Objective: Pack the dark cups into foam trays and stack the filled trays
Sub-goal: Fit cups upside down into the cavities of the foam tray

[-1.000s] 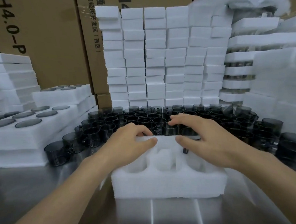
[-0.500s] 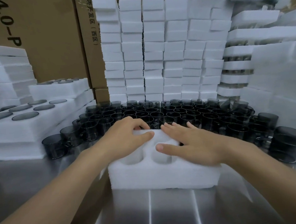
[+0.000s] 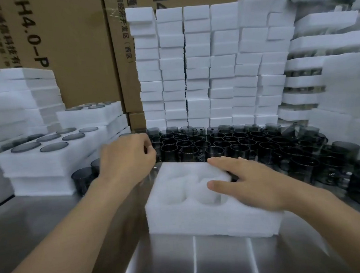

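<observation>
Cartons (image 3: pixel 70 48) of brown cardboard, printed in black, fill the background far beyond both hands. In front of them, straight ahead of the right hand, rises a wall of white foam blocks (image 3: pixel 198 72) stacked in columns. Under both forearms lies the steel table (image 3: pixel 202 260). Out past the left hand, on its outer side, stand stacked filled trays (image 3: pixel 51 162), round dark tops showing in the pockets of the uppermost ones. Just beyond the fingertips of both hands the loose dark cups (image 3: pixel 227 142) crowd together upright in rows, and the cluster runs on past the outer side of the right hand. Directly beneath the right hand sits a white foam tray (image 3: pixel 210 218) on the table, and the pockets that show are without cups.

The right hand (image 3: pixel 254 182) lies flat on the tray's top, fingers straight and spread, thumb reaching over the rim of a pocket, gripping nothing. The left hand (image 3: pixel 124 162) hangs above the near left edge of the cup cluster, beside the tray's far left corner, fingers curled inward. Whether they close on a cup cannot be told, as the hand hides it.
</observation>
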A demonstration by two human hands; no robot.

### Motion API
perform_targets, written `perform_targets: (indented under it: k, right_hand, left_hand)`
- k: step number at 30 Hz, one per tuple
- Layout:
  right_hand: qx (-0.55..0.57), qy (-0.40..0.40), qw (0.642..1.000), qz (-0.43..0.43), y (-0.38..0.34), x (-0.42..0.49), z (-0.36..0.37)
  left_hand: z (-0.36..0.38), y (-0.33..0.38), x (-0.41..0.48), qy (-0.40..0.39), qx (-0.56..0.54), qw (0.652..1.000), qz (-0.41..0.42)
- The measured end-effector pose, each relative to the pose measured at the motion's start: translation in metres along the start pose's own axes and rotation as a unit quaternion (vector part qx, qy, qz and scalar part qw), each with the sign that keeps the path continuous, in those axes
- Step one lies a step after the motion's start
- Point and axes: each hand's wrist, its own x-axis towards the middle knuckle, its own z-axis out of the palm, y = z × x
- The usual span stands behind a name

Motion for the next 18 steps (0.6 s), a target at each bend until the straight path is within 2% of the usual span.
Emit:
perform_targets:
  k: [2, 4, 7, 10, 14, 18]
  right_hand:
    - [0.002, 0.003, 1.000, 0.000, 0.000, 0.000, -0.001]
    - [0.005, 0.003, 1.000, 0.002, -0.001, -0.001, 0.000]
    - [0.013, 0.001, 1.000, 0.009, -0.003, -0.001, 0.000]
    - [0.028, -0.001, 1.000, 0.014, -0.005, -0.002, -0.001]
    - [0.022, -0.003, 1.000, 0.014, -0.006, -0.003, -0.001]
    - [0.020, -0.005, 1.000, 0.012, -0.006, -0.003, -0.002]
  left_hand:
    - [-0.011, -0.022, 0.008, -0.023, 0.039, 0.995, -0.088]
    - [-0.014, -0.039, 0.014, -0.087, 0.041, 0.986, -0.135]
    - [-0.006, -0.047, 0.015, -0.151, 0.027, 0.980, -0.129]
    - [0.004, -0.051, 0.012, -0.167, 0.052, 0.977, -0.118]
    - [0.006, -0.051, 0.013, -0.146, 0.034, 0.982, -0.112]
    - [0.009, -0.043, 0.016, -0.045, -0.076, 0.994, -0.059]
